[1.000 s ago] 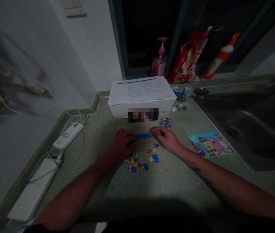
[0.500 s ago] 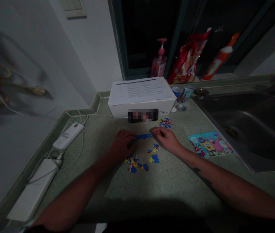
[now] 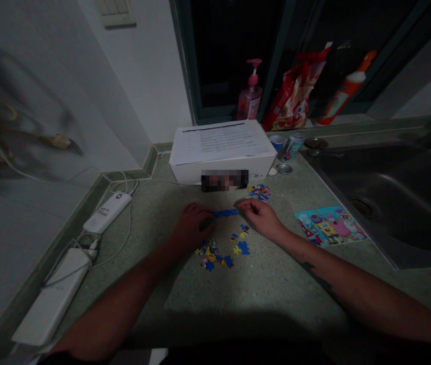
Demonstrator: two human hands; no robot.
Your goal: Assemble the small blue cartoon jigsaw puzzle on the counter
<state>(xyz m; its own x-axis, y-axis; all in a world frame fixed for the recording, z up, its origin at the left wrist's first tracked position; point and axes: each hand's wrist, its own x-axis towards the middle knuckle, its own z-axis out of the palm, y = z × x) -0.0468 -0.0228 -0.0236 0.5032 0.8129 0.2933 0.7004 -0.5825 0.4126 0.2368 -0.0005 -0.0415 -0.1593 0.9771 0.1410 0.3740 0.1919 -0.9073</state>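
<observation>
A narrow strip of joined blue jigsaw pieces (image 3: 225,213) lies on the counter between my hands. My left hand (image 3: 193,223) rests palm down at the strip's left end, fingers bent, with thumb and forefinger against that end. Beyond the strip's right end, my right hand (image 3: 260,215) is closed, its fingers curled and the thumb near the forefinger. Whatever it pinches, if anything, is too small to make out. Mixed loose pieces (image 3: 208,249) lie below my left hand. Blue and yellow pieces (image 3: 243,248) are scattered below the strip, and a further pile (image 3: 260,192) sits behind my right hand.
A white box (image 3: 223,144) with a printed sheet stands behind, a blurred-out dark object (image 3: 224,180) before it. Rightward lie a cartoon picture card (image 3: 330,226) and the sink (image 3: 390,203). Cans (image 3: 292,147) stand beyond. A power strip (image 3: 54,299) and cables run along the left.
Almost nothing differs. Both hands keep their places at the ends of the blue strip, and the loose pieces lie as before.
</observation>
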